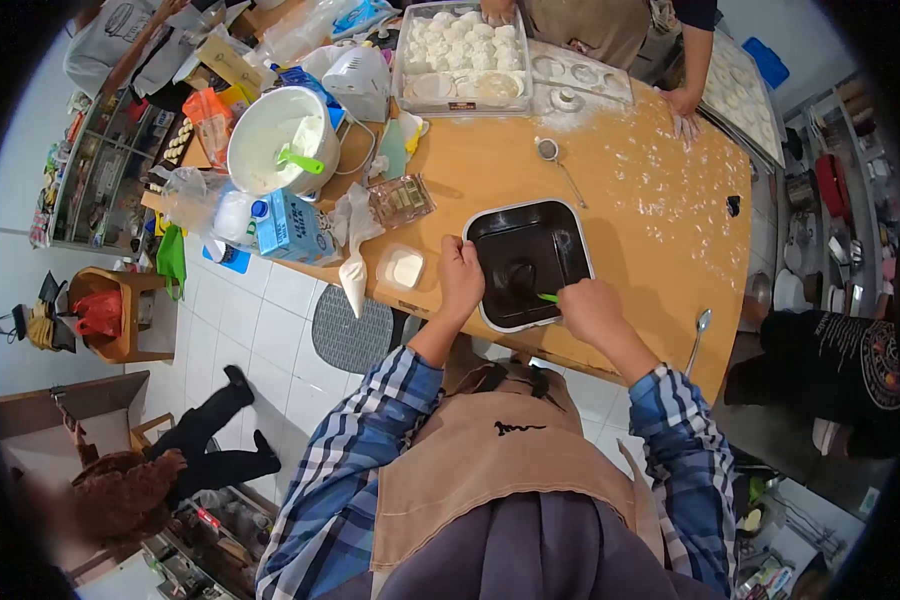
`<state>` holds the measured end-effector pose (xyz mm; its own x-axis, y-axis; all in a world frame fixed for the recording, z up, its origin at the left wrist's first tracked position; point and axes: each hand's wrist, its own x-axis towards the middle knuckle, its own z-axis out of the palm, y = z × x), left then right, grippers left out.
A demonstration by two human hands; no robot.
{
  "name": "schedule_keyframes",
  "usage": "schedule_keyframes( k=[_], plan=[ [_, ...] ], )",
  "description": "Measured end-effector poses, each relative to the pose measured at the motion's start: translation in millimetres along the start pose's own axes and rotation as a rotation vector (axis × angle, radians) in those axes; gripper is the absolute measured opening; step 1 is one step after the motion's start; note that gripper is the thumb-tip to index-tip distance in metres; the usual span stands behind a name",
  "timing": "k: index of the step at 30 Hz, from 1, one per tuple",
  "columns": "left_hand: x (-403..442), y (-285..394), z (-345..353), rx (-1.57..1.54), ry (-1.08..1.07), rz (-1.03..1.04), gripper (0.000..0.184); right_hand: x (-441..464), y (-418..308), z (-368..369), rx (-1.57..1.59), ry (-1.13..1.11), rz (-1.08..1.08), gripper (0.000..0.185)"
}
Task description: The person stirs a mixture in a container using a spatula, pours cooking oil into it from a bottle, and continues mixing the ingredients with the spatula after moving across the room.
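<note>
A square metal pan with dark brown, glossy contents sits near the front edge of the wooden table. My left hand grips the pan's left rim. At its right side my right hand is closed round a green-handled utensil, whose end is in the dark mixture and cannot be told apart from it. Left of the pan are a small clear tub of something white and a piping bag with white filling hanging over the table edge.
A white bowl with a green spatula and a blue milk carton stand at the left. A tray of white dough pieces lies at the back, where a co-worker's hand rests on the floured table. A spoon lies at right.
</note>
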<state>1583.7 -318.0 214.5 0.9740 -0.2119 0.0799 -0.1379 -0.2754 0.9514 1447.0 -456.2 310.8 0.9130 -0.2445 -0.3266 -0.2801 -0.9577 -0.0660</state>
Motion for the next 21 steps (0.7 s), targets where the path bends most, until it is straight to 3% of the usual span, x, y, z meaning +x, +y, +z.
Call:
schedule_keyframes(
  k=[5, 8, 14, 17, 21],
  plan=[
    [-5, 12, -1, -0.012, -0.062, 0.021, 0.015, 0, 19, -12, -0.041, 0.164, 0.157, 0.014],
    [-5, 19, -1, -0.014, -0.062, 0.055, 0.015, -6, 6, -23, -0.08, -0.014, 0.193, 0.014],
    [-2, 11, 1, -0.05, -0.02, 0.073, 0.014, -6, 5, -7, 0.147, -0.152, 0.136, 0.016],
    [3, 7, 1, -0.041, -0.047, 0.088, 0.013, 3, -14, 16, 0.338, -0.077, 0.145, 0.017],
    [13, 5, 1, -0.053, -0.118, 0.043, 0.013, 2, -25, 15, 0.246, -0.019, 0.192, 0.017]
  ],
)
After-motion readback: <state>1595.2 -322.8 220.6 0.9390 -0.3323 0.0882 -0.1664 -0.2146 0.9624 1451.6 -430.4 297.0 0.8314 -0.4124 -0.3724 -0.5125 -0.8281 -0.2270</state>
